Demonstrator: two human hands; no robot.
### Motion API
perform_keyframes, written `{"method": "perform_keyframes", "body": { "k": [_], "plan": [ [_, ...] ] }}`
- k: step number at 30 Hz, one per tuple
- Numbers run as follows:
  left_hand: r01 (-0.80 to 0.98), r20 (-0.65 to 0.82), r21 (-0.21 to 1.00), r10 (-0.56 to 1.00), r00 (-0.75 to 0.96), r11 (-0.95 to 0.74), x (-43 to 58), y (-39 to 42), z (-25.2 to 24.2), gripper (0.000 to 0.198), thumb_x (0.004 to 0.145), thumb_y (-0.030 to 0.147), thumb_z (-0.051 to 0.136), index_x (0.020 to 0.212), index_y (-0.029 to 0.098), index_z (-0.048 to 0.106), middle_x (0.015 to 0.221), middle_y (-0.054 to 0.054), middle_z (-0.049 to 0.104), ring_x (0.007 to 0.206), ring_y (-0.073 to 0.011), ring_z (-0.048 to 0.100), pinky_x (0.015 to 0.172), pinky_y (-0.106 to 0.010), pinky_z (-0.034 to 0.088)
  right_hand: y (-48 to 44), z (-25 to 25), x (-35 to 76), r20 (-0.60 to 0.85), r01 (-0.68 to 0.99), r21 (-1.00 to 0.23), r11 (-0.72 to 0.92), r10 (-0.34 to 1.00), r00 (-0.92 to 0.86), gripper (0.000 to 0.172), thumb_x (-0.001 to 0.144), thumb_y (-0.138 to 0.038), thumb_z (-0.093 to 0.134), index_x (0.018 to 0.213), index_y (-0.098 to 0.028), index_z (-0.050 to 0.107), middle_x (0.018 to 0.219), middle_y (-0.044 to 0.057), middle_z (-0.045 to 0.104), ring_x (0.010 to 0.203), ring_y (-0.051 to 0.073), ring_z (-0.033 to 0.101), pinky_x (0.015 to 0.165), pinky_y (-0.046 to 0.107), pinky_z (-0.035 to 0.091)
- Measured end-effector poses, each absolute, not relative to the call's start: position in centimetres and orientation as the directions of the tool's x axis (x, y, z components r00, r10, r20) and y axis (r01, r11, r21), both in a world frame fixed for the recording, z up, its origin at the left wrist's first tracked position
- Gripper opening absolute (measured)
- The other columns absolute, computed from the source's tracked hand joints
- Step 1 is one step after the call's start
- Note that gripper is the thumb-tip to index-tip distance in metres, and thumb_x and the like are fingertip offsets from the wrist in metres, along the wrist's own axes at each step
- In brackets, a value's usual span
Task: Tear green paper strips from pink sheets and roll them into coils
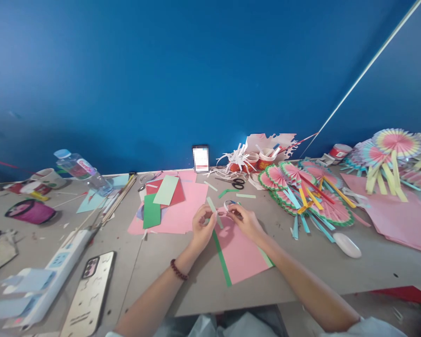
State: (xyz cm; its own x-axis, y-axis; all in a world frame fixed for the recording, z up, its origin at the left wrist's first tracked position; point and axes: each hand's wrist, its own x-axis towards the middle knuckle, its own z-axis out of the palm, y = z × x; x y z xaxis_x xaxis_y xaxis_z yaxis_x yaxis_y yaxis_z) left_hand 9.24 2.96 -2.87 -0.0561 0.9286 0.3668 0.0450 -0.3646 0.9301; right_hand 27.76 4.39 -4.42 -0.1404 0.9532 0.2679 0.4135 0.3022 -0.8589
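Note:
My left hand [202,225] is closed in a pinch on a narrow pale green paper strip [211,204], held above the far end of a pink sheet. Close beside it, my right hand [244,222] is closed, its fingertips at a small white roll of tape [227,204]. Below both hands lies the pink paper sheet [243,255], with a dark green strip [221,258] along its left edge and a green strip [265,256] along its right edge, partly covered by my right forearm. What passes between the fingertips is too small to make out.
Scissors [237,183] and cut strips [246,196] lie beyond my hands. Coloured paper [151,211] is stacked at left; pleated paper fans [301,178] and a white mouse [347,245] are at right. A phone [91,290], power strip [52,276] and tilted bottle [82,168] stand left.

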Motion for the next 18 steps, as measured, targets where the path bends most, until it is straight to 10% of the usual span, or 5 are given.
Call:
{"method": "perform_keyframes", "body": {
  "k": [11,18],
  "plan": [
    [0.003,0.279,0.958,0.930,-0.241,-0.287,8.0,4.4,-2.3,0.041,0.082,0.054,0.075,0.065,0.021,0.058,0.066,0.002,0.056,0.062,-0.0120,0.054,0.058,-0.024,0.046,4.6,-4.1,27.8,0.280,0.344,-0.890,0.300,0.954,-0.110,0.018,0.085,-0.039,0.062,0.080,-0.022,0.064,0.079,0.003,0.070,0.068,0.018,0.066,0.065,0.030,0.056],
    [-0.213,0.021,0.976,0.989,-0.146,-0.052,8.5,5.0,-2.6,0.045,0.063,0.056,0.087,0.074,0.019,0.065,0.062,0.001,0.066,0.054,-0.0142,0.063,0.049,-0.025,0.047,4.8,-3.4,27.9,-0.081,0.001,-0.997,-0.081,0.996,-0.039,0.044,0.070,-0.058,0.078,0.085,-0.021,0.059,0.062,-0.001,0.068,0.046,0.014,0.061,0.043,0.023,0.048]
  ]
}}
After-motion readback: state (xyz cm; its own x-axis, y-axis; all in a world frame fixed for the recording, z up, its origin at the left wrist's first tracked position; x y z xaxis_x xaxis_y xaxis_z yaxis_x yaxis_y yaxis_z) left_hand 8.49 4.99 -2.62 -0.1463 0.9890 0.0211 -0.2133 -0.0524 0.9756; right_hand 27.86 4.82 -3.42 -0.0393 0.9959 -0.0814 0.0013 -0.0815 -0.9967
